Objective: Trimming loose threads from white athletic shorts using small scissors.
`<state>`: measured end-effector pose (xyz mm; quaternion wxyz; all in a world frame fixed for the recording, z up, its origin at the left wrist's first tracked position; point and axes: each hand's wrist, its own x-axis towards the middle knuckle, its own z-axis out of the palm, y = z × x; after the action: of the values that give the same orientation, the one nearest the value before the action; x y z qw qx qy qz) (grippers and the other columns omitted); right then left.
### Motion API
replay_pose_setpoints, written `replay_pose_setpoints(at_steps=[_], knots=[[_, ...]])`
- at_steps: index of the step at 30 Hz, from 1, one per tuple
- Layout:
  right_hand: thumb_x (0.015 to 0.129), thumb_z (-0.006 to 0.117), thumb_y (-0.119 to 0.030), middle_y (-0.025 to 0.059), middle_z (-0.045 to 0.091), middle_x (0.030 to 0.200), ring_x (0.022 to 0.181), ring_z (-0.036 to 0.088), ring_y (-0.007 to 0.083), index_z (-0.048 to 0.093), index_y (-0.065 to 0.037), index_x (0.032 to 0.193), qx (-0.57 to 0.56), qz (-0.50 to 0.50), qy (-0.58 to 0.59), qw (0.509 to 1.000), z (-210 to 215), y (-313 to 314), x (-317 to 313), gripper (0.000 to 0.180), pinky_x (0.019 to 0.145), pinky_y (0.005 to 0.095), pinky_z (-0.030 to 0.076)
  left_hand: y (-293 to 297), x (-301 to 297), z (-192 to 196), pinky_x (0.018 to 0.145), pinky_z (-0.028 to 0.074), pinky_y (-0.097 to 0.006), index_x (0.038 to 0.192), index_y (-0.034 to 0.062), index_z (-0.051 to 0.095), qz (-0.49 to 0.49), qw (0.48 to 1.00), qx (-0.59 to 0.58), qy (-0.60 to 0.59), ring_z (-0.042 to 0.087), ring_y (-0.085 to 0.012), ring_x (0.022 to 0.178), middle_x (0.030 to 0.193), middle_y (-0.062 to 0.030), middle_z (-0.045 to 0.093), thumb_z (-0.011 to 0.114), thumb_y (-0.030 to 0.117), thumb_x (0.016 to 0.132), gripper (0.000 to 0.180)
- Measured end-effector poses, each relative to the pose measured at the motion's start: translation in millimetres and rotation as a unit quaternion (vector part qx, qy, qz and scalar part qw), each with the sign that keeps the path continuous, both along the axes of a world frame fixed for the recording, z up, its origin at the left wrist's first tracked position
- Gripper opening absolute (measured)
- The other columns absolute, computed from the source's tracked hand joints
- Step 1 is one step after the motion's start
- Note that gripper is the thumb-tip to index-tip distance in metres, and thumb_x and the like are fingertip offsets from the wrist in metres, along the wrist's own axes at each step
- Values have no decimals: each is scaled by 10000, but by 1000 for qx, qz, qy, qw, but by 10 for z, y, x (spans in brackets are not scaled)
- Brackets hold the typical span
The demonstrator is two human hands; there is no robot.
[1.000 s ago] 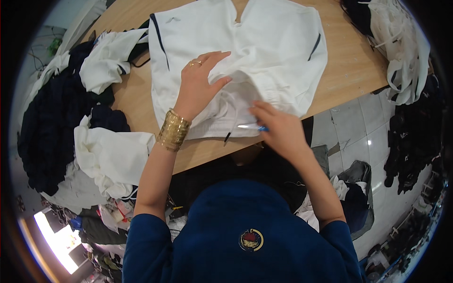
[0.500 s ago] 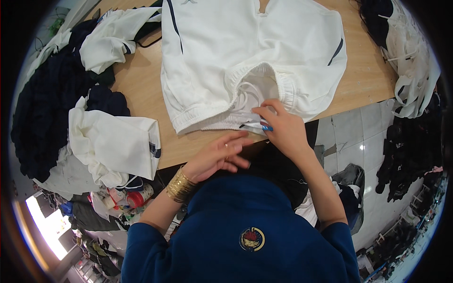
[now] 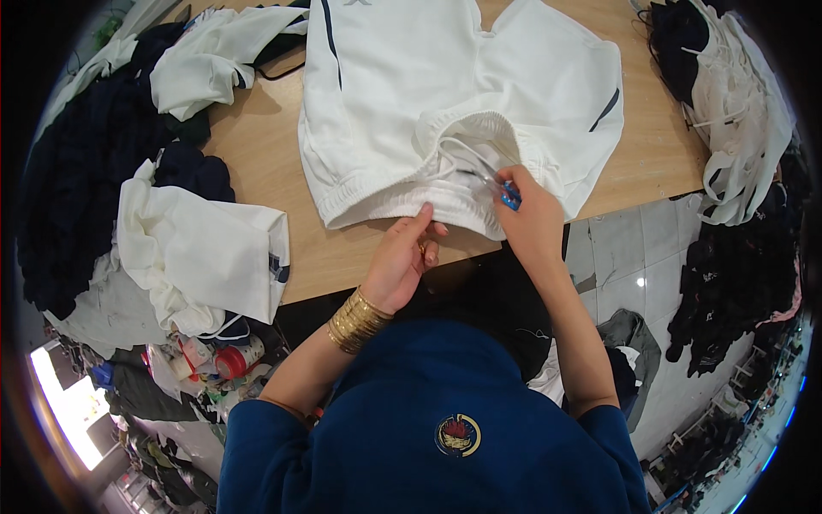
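Observation:
White shorts (image 3: 394, 111) with an elastic waistband and dark side stripes lie on the table, their waist opening toward me. A white drawstring (image 3: 447, 161) loops inside the opening. My left hand (image 3: 405, 257) grips the near edge of the waistband, thumb on top and fingers beneath. In my right hand (image 3: 531, 218) is a small pair of blue-handled thread snips (image 3: 510, 196). Their narrow metal tip points left into the waist opening, close to the drawstring. My fingers hide part of the snips.
The wooden table (image 3: 248, 146) has its near edge just before my body. At left lie a folded white garment (image 3: 205, 253) and a heap of dark clothes (image 3: 81, 180). White corded garments (image 3: 741, 111) hang over the right side, above a tiled floor (image 3: 629, 244).
My left hand has moved up and taken hold of the waistband. My right hand has turned, bringing the snips' tip into the waist opening near the drawstring.

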<state>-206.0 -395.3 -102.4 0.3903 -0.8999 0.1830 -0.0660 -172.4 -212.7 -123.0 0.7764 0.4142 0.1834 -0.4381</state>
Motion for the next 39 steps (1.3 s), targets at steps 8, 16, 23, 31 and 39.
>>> replay_pose_setpoints(at_steps=[8, 16, 23, 31, 39], knots=[[753, 613, -73, 122, 643, 765, 730, 629, 297, 600, -73, 982, 25, -74, -4, 997, 60, -123, -86, 230, 657, 350, 482, -32, -116, 300, 603, 411, -221, 925, 66, 574, -44, 998, -11, -51, 554, -86, 735, 829, -18, 590, 523, 294, 943, 234], [656, 700, -45, 58, 618, 1033, 780, 643, 212, 621, -97, 1076, -27, 124, -219, 967, 292, -5, -388, 431, 614, 268, 495, 20, -100, 362, 643, 428, -225, 967, 56, 594, -52, 995, -31, -82, 585, -102, 780, 856, -21, 612, 502, 280, 954, 242], [551, 623, 40, 52, 648, 918, 678, 627, 223, 640, -108, 1053, -78, 105, -209, 969, 146, -5, -490, 524, 578, 280, 490, -20, -107, 455, 691, 445, -233, 1042, 48, 597, -48, 995, -13, -90, 586, -105, 837, 931, -27, 633, 484, 277, 960, 268], [642, 668, 3, 104, 629, 750, 632, 599, 221, 663, -50, 916, 89, 57, -95, 990, 502, -175, -428, 278, 570, 272, 449, -50, 47, 727, 874, 394, -353, 1151, 74, 560, -8, 575, 323, -752, 469, -225, 1101, 1148, -78, 566, 738, 134, 708, 482], [801, 671, -153, -56, 517, 634, 603, 417, 12, 631, -16, 755, 288, 66, 31, 955, 1035, -608, -330, 150, 527, 200, 324, 235, 891, 1087, 757, 418, -271, 939, 17, 640, -350, 525, 325, -704, 557, -150, 851, 851, -52, 631, 684, 168, 772, 230]])
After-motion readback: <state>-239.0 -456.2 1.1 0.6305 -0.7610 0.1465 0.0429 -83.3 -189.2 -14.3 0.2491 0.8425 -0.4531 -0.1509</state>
